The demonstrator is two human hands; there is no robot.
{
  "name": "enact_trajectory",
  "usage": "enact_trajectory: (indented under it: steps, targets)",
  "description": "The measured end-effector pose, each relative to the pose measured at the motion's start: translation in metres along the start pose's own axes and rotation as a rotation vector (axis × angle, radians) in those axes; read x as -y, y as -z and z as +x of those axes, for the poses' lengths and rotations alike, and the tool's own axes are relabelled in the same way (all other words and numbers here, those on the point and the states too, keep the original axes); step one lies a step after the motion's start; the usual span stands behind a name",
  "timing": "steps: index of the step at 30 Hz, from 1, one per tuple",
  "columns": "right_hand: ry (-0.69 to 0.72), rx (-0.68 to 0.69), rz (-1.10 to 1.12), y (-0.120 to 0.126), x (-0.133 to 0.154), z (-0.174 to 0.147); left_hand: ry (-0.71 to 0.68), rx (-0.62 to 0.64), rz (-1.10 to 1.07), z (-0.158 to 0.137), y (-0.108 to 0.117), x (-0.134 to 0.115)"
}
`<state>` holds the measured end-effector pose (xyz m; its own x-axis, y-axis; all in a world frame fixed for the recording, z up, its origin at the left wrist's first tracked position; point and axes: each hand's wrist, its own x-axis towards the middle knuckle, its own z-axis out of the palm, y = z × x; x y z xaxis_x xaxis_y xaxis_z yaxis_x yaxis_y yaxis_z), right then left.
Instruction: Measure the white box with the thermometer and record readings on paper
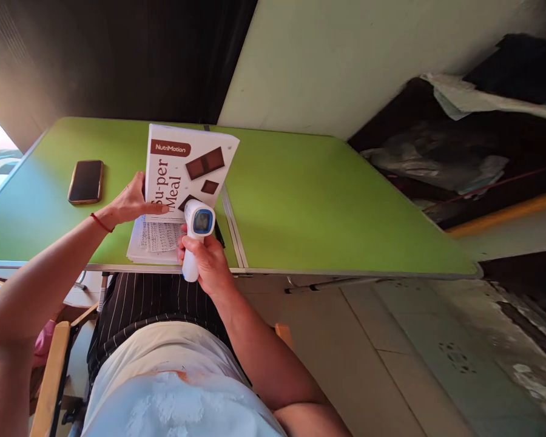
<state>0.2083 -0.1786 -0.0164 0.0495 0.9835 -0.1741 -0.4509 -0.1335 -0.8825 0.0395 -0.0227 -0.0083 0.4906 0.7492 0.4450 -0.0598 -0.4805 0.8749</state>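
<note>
As our left hand (pixel 133 199) grips the box (pixel 198 142) and our right hand (pixel 212 261) clasps the thermometer (pixel 193 233), holding both steady, the screen (pixel 203 221) uncovered, should serve us best.

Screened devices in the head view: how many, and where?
2. A phone lies on the green table, left of the NutriMotion box; a white thermometer is in the right hand. Others may be hidden behind the box.
</note>
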Motion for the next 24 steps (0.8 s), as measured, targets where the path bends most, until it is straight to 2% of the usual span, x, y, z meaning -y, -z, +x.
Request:
enact_trajectory:
  steps: [3, 9, 15, 21, 24]
  targets:
    - [0.006, 0.042, -0.03, -0.008, 0.002, 0.0, 0.091, 0.072, -0.05, -0.012, 0.01, 0.0]
    - [-0.033, 0.049, -0.056, -0.014, -0.004, 0.007, 0.102, -0.055, -0.095, -0.022, 0.024, 0.02]
    - [-0.038, 0.001, -0.105, -0.011, -0.008, 0.015, 0.113, -0.09, -0.103, -0.021, 0.024, 0.035]
    - [-0.046, -0.023, -0.08, -0.014, -0.006, 0.014, 0.078, -0.083, -0.122, -0.021, 0.022, 0.039]
    - [-0.042, -0.018, -0.078, -0.014, -0.007, 0.014, 0.085, -0.07, -0.058, -0.02, 0.025, 0.038]
